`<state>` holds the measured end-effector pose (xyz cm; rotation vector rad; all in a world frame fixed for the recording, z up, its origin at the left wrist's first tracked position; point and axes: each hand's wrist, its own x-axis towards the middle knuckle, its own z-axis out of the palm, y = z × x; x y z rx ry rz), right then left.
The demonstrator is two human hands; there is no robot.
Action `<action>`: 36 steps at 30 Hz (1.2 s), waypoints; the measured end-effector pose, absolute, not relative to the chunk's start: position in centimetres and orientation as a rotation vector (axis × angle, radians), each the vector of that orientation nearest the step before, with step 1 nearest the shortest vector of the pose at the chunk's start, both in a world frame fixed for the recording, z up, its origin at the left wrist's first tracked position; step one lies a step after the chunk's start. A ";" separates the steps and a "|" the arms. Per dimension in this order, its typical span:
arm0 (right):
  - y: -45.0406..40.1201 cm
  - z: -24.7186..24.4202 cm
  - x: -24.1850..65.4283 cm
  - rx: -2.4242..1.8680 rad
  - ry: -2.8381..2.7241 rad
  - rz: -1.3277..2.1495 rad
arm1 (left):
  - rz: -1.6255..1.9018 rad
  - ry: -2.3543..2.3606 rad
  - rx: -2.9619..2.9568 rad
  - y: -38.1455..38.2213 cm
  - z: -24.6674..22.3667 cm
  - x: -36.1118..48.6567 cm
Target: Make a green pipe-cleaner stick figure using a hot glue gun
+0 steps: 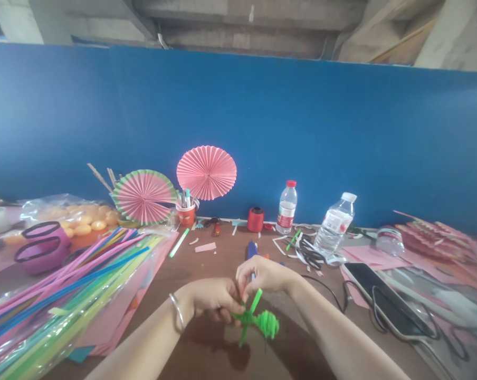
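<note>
A bright green pipe-cleaner figure [267,323] with a coiled round end hangs above the brown table [207,359]. My left hand [218,300], a silver bangle at its wrist, is closed around one side of the figure. Thumb and fingertips of my right hand [258,277] pinch together at its upper part, touching close to the left fingers. What exactly lies between the right fingertips is too small to make out. Just behind the right hand sits a blue object [251,249], partly covered.
Bagged coloured pipe cleaners [99,274] lie left. Pink paper fans [207,173] and a red pen cup [185,214] stand behind. Two water bottles [286,208], a red spool-like object [255,219], paper scraps [205,247], and a phone [387,298] with cables are also around.
</note>
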<state>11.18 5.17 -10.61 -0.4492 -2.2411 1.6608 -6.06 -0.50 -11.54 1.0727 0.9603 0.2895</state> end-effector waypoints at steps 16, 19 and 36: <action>0.7 -7.7 9.3 -0.669 -2.367 -0.676 | 1.298 1.041 0.927 -0.7 -11.5 -3.0; 0.8 -9.0 9.5 -0.615 -2.143 -0.633 | 1.391 0.919 0.813 -0.5 -11.4 -3.7; 2.3 -13.0 8.0 -0.967 -1.551 0.766 | 1.522 1.056 0.934 -0.5 -11.3 -3.9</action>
